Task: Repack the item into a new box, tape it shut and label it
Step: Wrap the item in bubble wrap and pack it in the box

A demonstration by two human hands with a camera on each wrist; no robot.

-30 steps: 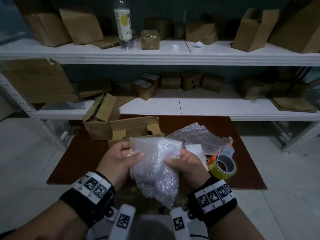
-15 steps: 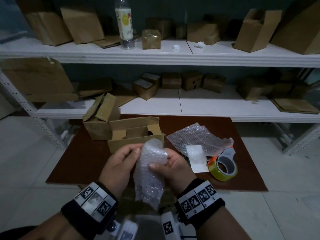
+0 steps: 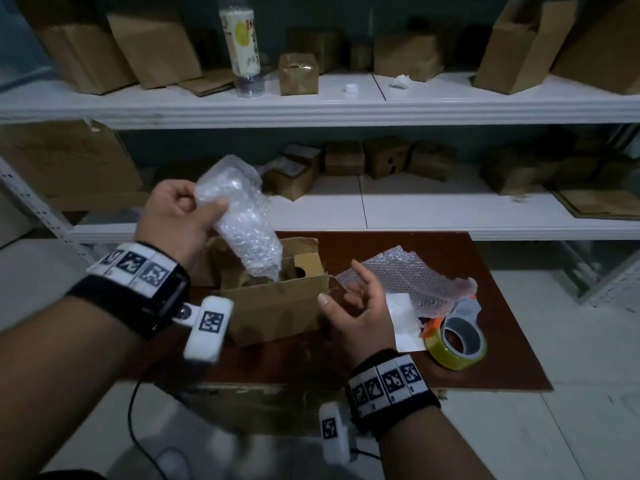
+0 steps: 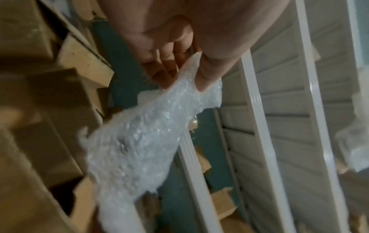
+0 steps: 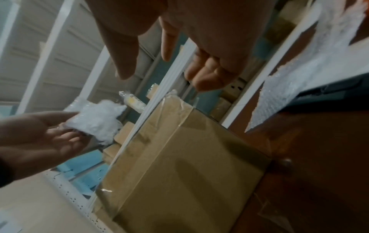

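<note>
Head view: the left hand [image 3: 176, 216] grips a bubble-wrapped bundle [image 3: 242, 220], tilted, its lower end over the open cardboard box [image 3: 277, 306] on the brown tabletop [image 3: 485, 368]. The right hand [image 3: 360, 306] hangs loosely spread, empty, beside the box.

Left wrist view: fingers [image 4: 207, 74] pinch the bundle [image 4: 135, 141].

Right wrist view: relaxed fingers [image 5: 209, 74] above the box [image 5: 179, 173].

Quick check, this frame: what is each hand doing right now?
Left hand: grips the bubble-wrapped bundle, its lower end over the open cardboard box.
Right hand: open, holding nothing, beside the box.
</note>
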